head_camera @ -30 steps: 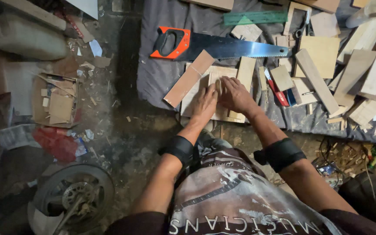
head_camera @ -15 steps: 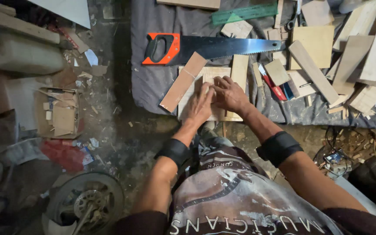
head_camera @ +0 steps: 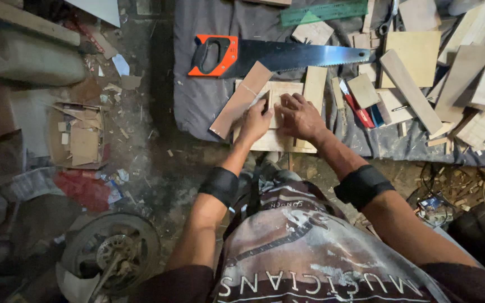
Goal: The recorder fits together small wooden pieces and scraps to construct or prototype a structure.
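small wood piece (head_camera: 267,101) between hands (touching)

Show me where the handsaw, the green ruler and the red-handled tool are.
handsaw (head_camera: 304,56), head view, on the middle of the blade.
green ruler (head_camera: 324,12), head view, on its middle.
red-handled tool (head_camera: 360,115), head view, on the red handle.

left hand (head_camera: 255,120) and right hand (head_camera: 300,116) pressing wooden board (head_camera: 279,92), handsaw (head_camera: 276,56) beyond

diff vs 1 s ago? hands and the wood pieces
Little changed. Both hands stay on the pale board; the left hand now has a small dark wood piece standing at its fingertips, and the right hand lies flat beside it. The handsaw and brown strip lie as before.
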